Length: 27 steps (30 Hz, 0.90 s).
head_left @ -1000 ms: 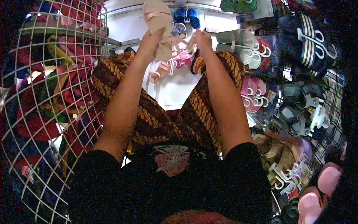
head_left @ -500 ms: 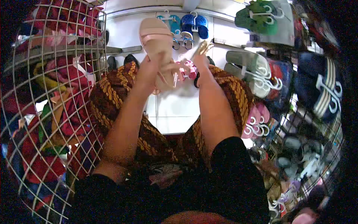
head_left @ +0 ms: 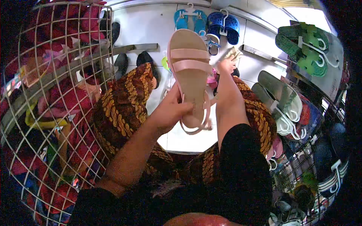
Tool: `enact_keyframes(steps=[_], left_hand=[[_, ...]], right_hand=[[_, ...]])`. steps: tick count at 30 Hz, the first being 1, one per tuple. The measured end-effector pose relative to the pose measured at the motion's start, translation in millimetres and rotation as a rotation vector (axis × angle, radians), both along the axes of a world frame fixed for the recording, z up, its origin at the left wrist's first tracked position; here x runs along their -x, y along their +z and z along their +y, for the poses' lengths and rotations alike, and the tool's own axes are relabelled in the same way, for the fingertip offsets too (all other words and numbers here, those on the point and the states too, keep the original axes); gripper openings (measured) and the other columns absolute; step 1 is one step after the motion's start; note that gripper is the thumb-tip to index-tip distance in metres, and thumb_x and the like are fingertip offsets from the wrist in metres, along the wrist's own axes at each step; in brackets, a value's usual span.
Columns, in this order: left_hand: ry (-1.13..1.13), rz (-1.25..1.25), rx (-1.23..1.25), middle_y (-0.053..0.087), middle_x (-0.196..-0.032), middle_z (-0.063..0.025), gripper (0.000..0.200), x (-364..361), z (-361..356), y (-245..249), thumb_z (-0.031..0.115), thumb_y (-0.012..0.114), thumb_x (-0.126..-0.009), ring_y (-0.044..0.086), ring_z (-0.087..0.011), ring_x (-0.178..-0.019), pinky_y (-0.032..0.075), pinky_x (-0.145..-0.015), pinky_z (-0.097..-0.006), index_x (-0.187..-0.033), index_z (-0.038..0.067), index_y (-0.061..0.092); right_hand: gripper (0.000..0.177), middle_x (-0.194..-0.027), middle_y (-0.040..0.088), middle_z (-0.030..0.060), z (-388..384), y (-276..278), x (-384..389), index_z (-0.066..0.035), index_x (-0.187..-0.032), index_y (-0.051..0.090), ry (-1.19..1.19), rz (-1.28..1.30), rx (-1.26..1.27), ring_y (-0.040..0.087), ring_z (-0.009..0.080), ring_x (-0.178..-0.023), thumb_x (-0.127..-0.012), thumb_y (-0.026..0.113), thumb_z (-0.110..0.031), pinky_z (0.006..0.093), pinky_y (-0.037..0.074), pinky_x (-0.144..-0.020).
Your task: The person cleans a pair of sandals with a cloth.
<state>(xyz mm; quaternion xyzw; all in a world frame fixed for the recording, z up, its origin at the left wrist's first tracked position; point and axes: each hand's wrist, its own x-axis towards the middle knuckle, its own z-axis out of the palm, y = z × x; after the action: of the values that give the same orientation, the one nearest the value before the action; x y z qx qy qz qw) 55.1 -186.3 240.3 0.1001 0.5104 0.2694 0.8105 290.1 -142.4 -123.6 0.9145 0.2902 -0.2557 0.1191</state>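
A pale pink sandal (head_left: 190, 83) with two broad straps and a thin ankle strap is held in my left hand (head_left: 171, 113), its toe pointing up and its footbed facing me. My left thumb lies across the heel end of the footbed. Farther right and forward, my right hand (head_left: 227, 67) is closed on a crumpled, pale yellow piece (head_left: 234, 54), blurred, perhaps a cloth. Just beyond the sandal's toe lie light blue slippers (head_left: 203, 22) and dark blue clogs (head_left: 233, 28) on white hangers. A pink shoe (head_left: 212, 80) is partly hidden near my right wrist.
On the left rises a wire rack (head_left: 56, 113) filled with red and pink goods. To the right hang green slippers (head_left: 316, 45), grey slippers (head_left: 271, 88) and navy striped footwear (head_left: 332, 184). White tiles (head_left: 181, 139) form the floor between my knees.
The sandal has come lower and nearer, and its footbed now faces me more squarely. My right hand has moved away to the right with the yellowish piece. The view has shifted.
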Motion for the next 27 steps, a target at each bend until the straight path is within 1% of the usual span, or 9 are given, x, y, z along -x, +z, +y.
enact_keyframes(steps=[7,9,12,14,16,19,23,26,27], left_hand=[[-0.015,-0.076,-0.009,0.051,-0.124,-0.012,0.08,5,14,20,-0.009,0.048,-0.065,0.054,-0.0248,-0.116,0.044,-0.1,-0.0398,-0.141,0.008,0.026],[0.064,-0.102,-0.042,0.051,-0.124,-0.0131,0.081,5,7,17,-0.009,0.048,-0.066,0.056,-0.0257,-0.114,0.048,-0.094,-0.0378,-0.142,0.01,0.024],[0.01,-0.145,-0.132,0.052,-0.124,-0.013,0.082,9,5,13,-0.009,0.048,-0.066,0.06,-0.0248,-0.109,0.054,-0.084,-0.0349,-0.142,0.01,0.023],[0.082,-0.281,-0.215,0.054,-0.124,-0.0133,0.079,6,-3,8,-0.003,0.051,-0.07,0.062,-0.0226,-0.105,0.056,-0.074,-0.033,-0.143,0.011,0.024],[0.076,-0.401,-0.296,0.055,-0.124,-0.0136,0.077,11,-10,6,0.0,0.052,-0.072,0.062,-0.0222,-0.105,0.056,-0.073,-0.0332,-0.143,0.011,0.024],[0.114,-0.282,-0.26,0.056,-0.123,-0.0135,0.065,16,-21,17,0.004,0.053,-0.075,0.062,-0.0219,-0.102,0.054,-0.082,-0.0359,-0.137,0.009,0.035],[-0.055,-0.014,-0.43,0.057,-0.12,-0.0139,0.051,23,-37,61,0.006,0.055,-0.078,0.061,-0.0237,-0.103,0.051,-0.092,-0.0404,-0.128,0.003,0.044],[0.15,-0.647,-0.236,0.059,-0.117,-0.0148,0.044,28,-32,12,0.009,0.055,-0.082,0.06,-0.0261,-0.104,0.048,-0.097,-0.0424,-0.123,-0.003,0.046],[0.188,-0.584,-0.249,0.06,-0.113,-0.0143,0.041,24,-43,39,0.011,0.056,-0.083,0.061,-0.0258,-0.101,0.048,-0.094,-0.0414,-0.121,-0.003,0.048]], right_hand=[[0.101,-0.135,0.036,0.0255,20,-2,-4,-0.03,-0.147,0.009,-0.053,0.135,0.076,0.044,0.0376,-0.123,-0.071,0.076,-0.029,0.0479,0.045,-0.095],[0.084,-0.134,0.041,0.024,19,-15,-9,-0.024,-0.146,0.021,-0.138,0.181,0.006,0.044,0.0376,-0.123,-0.077,0.067,-0.031,0.0493,0.044,-0.096],[0.049,-0.127,0.056,0.0152,29,24,-17,-0.009,-0.128,0.055,0.391,0.29,0.15,0.051,0.0358,-0.118,-0.088,0.045,-0.035,0.047,0.043,-0.097],[0.047,-0.126,0.059,0.0113,33,-34,-47,-0.007,-0.117,0.064,0.583,0.194,0.039,0.054,0.0344,-0.116,-0.091,0.038,-0.036,0.045,0.043,-0.097],[0.058,-0.126,0.057,0.0166,57,-31,-62,0.0,-0.124,0.056,0.143,0.336,0.013,0.057,0.0344,-0.112,-0.085,0.048,-0.042,0.0435,0.046,-0.094],[0.078,-0.118,0.057,0.0242,53,62,-45,0.011,-0.127,0.046,-0.434,0.554,-0.486,0.059,0.0341,-0.104,-0.074,0.059,-0.043,0.0448,0.049,-0.087],[0.032,-0.077,0.052,0.011,15,240,-28,-0.005,-0.083,0.053,-0.505,0.957,-0.705,0.05,0.0223,-0.065,-0.084,0.059,-0.037,0.0402,0.043,-0.055],[0.033,-0.075,0.051,0.0097,2,244,-40,-0.006,-0.091,0.051,-0.531,0.937,-1.1,0.052,0.0233,-0.066,-0.083,0.059,-0.036,0.0398,0.046,-0.056],[0.034,-0.076,0.051,0.01,-14,262,-42,-0.006,-0.094,0.051,-0.56,1.051,-1.021,0.053,0.024,-0.066,-0.083,0.059,-0.037,0.0393,0.047,-0.057]])
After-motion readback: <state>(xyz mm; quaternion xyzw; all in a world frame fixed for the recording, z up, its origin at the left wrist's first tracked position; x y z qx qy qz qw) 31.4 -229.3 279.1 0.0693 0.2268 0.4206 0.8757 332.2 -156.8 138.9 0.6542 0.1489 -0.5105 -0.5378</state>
